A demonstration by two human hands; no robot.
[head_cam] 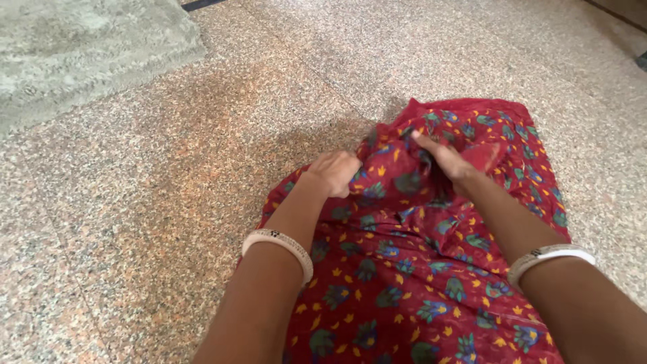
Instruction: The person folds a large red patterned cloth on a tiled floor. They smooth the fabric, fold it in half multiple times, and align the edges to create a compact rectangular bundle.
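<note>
**Red printed cloth gripped on a speckled floor**

Where the red floral cloth (411, 269) lies spread over the speckled stone floor (155, 202), it is gathered at its far end by both hands. A bunched fold is clenched in the left hand (335, 173). Cloth is pinched by the right hand (448, 162), its fingers closed. A white bangle (283, 244) is worn on the left wrist, another (549, 257) on the right. A grey rug (81, 47) is seen far left.
</note>
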